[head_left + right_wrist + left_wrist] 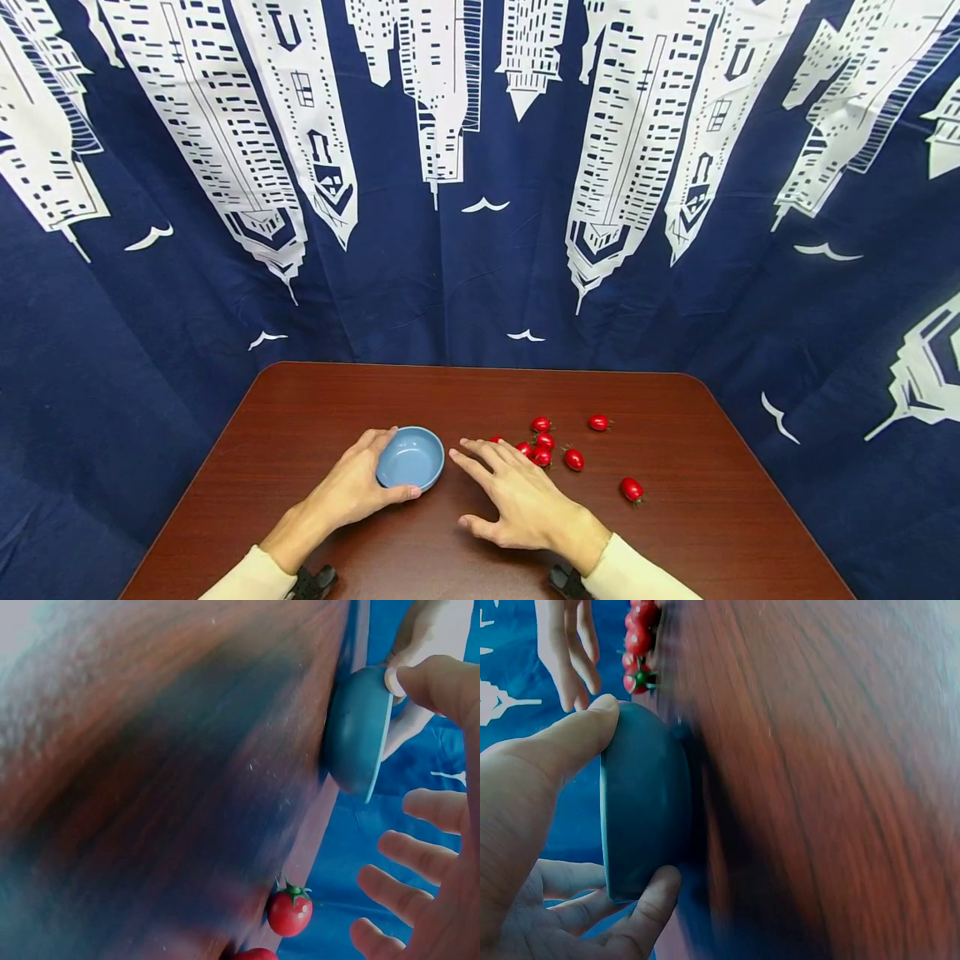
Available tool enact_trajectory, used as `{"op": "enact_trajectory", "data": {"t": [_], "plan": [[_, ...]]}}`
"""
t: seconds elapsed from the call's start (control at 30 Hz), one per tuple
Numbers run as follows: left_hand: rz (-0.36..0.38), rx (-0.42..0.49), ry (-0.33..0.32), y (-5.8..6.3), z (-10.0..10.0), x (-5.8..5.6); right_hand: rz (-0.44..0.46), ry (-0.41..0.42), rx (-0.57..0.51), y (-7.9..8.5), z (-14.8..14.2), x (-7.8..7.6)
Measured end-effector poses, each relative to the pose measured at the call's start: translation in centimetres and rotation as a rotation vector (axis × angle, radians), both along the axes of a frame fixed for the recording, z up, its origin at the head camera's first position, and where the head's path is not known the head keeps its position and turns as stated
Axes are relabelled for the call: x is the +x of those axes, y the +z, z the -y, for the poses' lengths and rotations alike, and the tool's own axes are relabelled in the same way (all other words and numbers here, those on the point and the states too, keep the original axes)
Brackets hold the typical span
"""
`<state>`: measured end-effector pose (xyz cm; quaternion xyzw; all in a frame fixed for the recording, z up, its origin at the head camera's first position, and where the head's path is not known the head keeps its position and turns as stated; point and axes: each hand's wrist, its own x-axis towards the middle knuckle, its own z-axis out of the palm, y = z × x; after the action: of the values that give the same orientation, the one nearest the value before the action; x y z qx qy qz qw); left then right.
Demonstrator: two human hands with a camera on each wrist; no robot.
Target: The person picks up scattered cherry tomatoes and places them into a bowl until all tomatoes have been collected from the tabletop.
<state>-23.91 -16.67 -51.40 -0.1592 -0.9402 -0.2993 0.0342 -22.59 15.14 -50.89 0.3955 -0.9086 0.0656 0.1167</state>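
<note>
On my head feed I see the left hand (352, 483) gripping the bowl (412, 460), a small blue one, at its left side. The thumb lies along the near side of the rim and the fingers wrap round the other side, so the bowl is pinched between them. Its mouth faces up, and it is left of the middle of the brown table (720, 517); I cannot tell whether its base touches the wood.

I have the right hand (517, 500) in view just right of the bowl, palm down, fingers spread and slightly bent, thumb held well apart. It grips nothing. In the head view its fingertips overlap the edge of a group of red tomatoes (573, 459), and one of these is partly hidden behind them.

I count eight tomatoes in sight: five bunched near the right hand's fingers, one just right of that bunch, one farther back and one nearer the person, off to the right. My right wrist feed shows a green stalk on one, with another cut off by the frame.

Both arms wear pale sleeves (637, 571). Behind the table I see a dark blue cloth (397, 292) printed with upside-down white towers.
</note>
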Motion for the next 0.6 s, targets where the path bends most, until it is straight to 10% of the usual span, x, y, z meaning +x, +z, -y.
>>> {"op": "enact_trajectory", "data": {"t": [0.6], "plan": [[0.022, 0.040, -0.105, -0.2, -3.2, 1.3, 0.027, 0.011, -0.018, -0.8, -1.5, 0.7]]}}
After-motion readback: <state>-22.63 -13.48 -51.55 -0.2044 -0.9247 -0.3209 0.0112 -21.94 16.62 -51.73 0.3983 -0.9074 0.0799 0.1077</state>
